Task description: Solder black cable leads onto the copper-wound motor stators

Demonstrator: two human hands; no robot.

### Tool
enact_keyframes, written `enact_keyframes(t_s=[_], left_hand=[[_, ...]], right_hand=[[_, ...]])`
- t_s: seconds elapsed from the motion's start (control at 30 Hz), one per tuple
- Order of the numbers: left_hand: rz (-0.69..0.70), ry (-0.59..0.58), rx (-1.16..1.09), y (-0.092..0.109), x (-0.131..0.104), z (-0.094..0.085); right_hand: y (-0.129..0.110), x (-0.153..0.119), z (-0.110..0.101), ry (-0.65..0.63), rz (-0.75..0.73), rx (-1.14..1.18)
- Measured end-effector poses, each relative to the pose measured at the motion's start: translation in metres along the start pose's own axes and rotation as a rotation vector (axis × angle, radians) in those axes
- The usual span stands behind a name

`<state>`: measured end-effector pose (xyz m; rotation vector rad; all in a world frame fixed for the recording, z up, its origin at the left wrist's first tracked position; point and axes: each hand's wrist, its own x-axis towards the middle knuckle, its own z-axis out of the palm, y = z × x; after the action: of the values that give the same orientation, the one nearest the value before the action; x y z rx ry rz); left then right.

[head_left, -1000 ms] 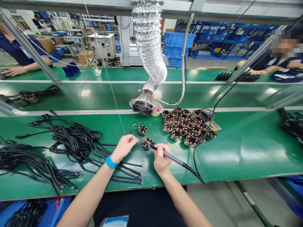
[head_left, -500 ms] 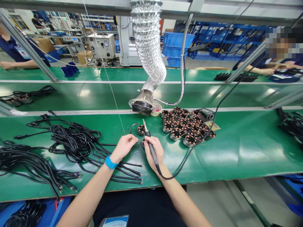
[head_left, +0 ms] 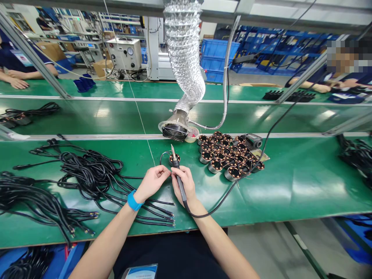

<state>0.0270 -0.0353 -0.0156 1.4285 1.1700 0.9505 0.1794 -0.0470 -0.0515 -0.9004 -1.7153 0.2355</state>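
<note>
My right hand (head_left: 184,183) holds a soldering iron (head_left: 180,186), its metal tip pointing up and away from me. Close beside it, my left hand (head_left: 154,181) is pinched, with a blue band on the wrist; what its fingertips hold is too small to make out. The fingertips of both hands nearly meet. Just beyond them a copper-wound ring (head_left: 178,156) stands on the green table, partly behind the iron, with a dark wire looping at its left. A thin solder-like wire (head_left: 142,122) hangs down from above toward my left hand.
Many copper-wound rings (head_left: 215,166) cluster at the right. Black cables (head_left: 87,170) lie in piles at the left. A fan nozzle (head_left: 174,131) on a silver duct hangs ahead, by a tape roll (head_left: 192,134). The iron's cord arcs right. Other people sit across the table (head_left: 290,178).
My right hand and the iron have moved left, closer to my left hand. The small ring that showed between my hands is now hidden. At far left, a person's hands have come together on the table.
</note>
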Motion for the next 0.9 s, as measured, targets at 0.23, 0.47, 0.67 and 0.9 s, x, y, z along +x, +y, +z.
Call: enact_keyframes(t_s=[0.23,0.47,0.67,0.9], left_hand=[[0.023,-0.032,0.177,0.0027,-0.0006,-0.0097],[-0.113,-0.107,0.026,-0.0007,0.0000,-0.0083],[-0.143,-0.100,0.038,-0.0017,0.0007,-0.0069],[-0.159,-0.056,0.000,0.0044,0.0006,-0.0065]], right_hand=[[0.0023,-0.0039,-0.0013,0.026,-0.002,-0.038],[-0.0009,-0.0032,-0.0044,0.006,0.033,-0.018],[0.0010,-0.0060,-0.0031,-0.015,0.043,0.008],[-0.0010,-0.0082,-0.0080,-0.046,0.101,0.031]])
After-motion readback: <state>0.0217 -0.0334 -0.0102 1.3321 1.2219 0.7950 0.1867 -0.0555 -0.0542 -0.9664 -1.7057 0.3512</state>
